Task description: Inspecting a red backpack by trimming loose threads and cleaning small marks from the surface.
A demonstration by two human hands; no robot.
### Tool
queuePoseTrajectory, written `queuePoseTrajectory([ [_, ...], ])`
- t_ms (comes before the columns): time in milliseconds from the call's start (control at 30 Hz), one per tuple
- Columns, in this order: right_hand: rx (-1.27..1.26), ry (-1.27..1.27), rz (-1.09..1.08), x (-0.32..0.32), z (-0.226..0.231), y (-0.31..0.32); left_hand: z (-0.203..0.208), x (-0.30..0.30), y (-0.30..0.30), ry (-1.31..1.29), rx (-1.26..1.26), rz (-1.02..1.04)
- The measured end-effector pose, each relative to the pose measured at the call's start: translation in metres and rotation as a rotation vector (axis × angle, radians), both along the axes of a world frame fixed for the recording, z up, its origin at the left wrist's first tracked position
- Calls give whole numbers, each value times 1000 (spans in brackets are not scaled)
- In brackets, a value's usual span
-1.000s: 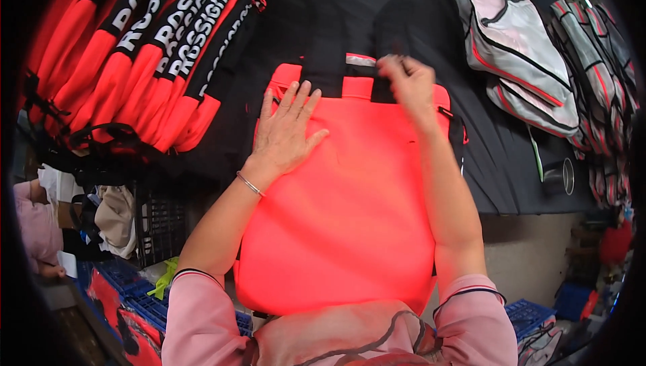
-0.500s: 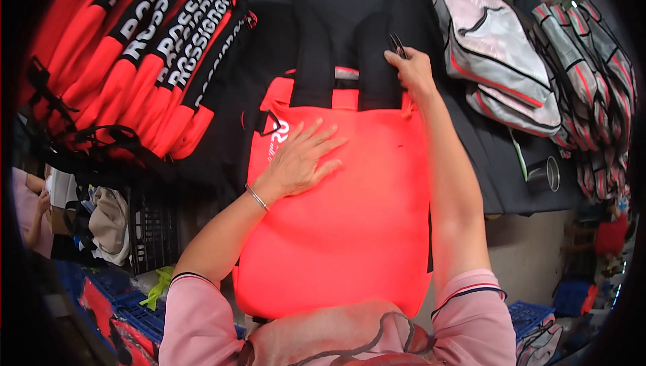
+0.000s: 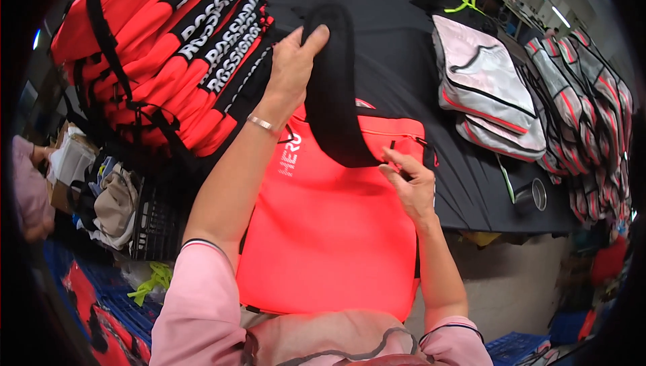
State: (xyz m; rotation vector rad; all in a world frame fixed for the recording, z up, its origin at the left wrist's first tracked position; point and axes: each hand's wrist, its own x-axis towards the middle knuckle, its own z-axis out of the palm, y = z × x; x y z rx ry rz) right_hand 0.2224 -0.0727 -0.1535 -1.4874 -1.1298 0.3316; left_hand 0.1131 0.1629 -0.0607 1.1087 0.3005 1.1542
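Note:
A bright red-orange backpack (image 3: 330, 238) lies on the black-covered table in front of me, its lower end against my body. My left hand (image 3: 293, 70) is closed on the far end of a wide black shoulder strap (image 3: 334, 97), which curves down over the top of the bag. At the strap's lower end is my right hand (image 3: 414, 188), fingers bent around small dark thread snips (image 3: 405, 175), mostly covered by the fingers. A zipper runs along the bag's top edge, close to that hand.
Several red and black bags (image 3: 168, 70) are stacked at the left. Silver-grey bags (image 3: 494, 83) lie at the right beside a metal cup (image 3: 531, 195) and a thin green-handled tool (image 3: 506, 181). A black crate (image 3: 153, 228) stands below left. Another person (image 3: 33, 191) is at the far left.
My left hand has left the bag's front and lifted a shoulder strap. My right hand has come back toward me, from beside the straps to the strap's lower end.

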Motion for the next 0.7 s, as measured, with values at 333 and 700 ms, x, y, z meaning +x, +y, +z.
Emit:
queuePoseTrajectory([
  [333,-110,299,17,-11,40,-62,-57,-61,-156,778,148,-650],
  [700,-324,979,169,-43,-28,-62,-109,-93,-170,543,1061,-257],
])
